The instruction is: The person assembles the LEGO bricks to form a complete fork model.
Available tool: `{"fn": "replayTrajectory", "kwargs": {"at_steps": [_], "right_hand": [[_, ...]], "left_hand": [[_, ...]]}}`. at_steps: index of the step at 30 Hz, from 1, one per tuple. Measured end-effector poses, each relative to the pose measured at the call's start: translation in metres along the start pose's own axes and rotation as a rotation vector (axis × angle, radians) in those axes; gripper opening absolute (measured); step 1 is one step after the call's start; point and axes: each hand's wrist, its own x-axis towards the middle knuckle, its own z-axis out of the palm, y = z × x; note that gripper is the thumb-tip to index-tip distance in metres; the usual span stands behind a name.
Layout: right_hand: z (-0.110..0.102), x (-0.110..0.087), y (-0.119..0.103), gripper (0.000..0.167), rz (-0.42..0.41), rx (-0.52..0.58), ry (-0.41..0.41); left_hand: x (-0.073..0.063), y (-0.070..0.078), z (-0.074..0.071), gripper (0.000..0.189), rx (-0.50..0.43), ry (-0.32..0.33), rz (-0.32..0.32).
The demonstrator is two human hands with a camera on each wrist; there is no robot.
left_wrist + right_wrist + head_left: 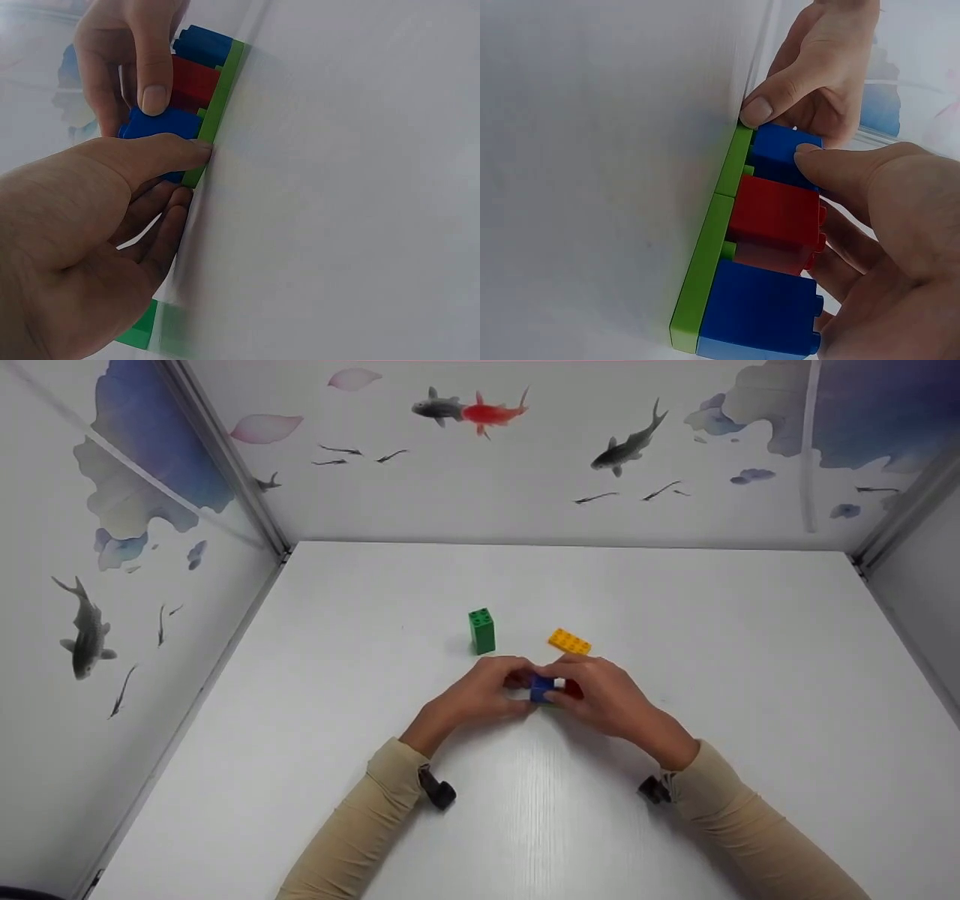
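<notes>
On the white table lies a row of light green toy building plates (701, 266), joined end to end. Standing on it are a blue brick (776, 154) at the left end, a red brick (776, 217) in the middle and another blue brick (757, 307) at the right, with gaps between. My left hand (484, 690) pinches the left end of the plates, thumb on the near side at the blue brick's foot. With thumb and fingers, my right hand (604, 697) grips that same left blue brick near its top. In the head view, the hands hide most of the row.
A tall green block (483, 632) with studs on top stands beyond my left hand. The flat yellow plate (570, 642) lies just past my right hand. Printed wall panels (540, 510) border the white table (375, 607) at the back and sides.
</notes>
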Motion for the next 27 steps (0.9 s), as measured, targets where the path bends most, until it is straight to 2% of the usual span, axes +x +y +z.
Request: {"fn": "replayTrajectory", "kwargs": {"at_steps": [27], "right_hand": [[0.0010, 0.0007, -0.0030, 0.040, -0.027, -0.056, 0.008]], "left_hand": [[0.0001, 0.0004, 0.0001, 0.045, -0.002, -0.003, -0.005]]}}
